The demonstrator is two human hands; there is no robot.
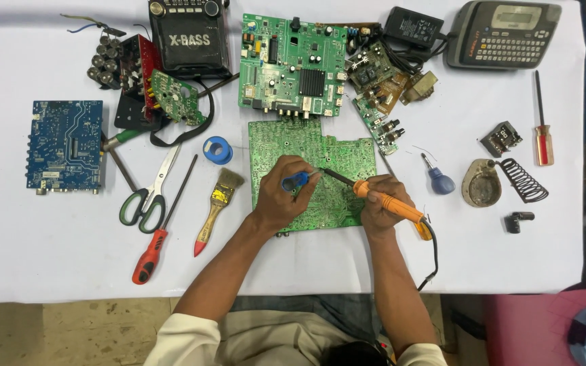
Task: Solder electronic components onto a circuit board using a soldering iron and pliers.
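On the tabletop [374, 264] lie three large circuit boards: a blue one [64, 146], a green one with a black heat sink [291, 66] and a green one under the hands [313, 173], plus several smaller boards whose number cannot be told. There are three screwdrivers: red-handled [152, 254], blue stubby [437, 177] and red slim [542, 139]. One each: scissors [147, 200], brush [217, 207], soldering iron [384, 200], solder reel [217, 150], radio [189, 37], label printer [503, 32].

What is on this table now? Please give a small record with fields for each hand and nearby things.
left hand: holds small blue solder spool
right hand: holds orange-handled soldering iron
iron tip: meets the solder over large green circuit board
beside board: yellow-handled paint brush, green-handled scissors
surface: white table cover
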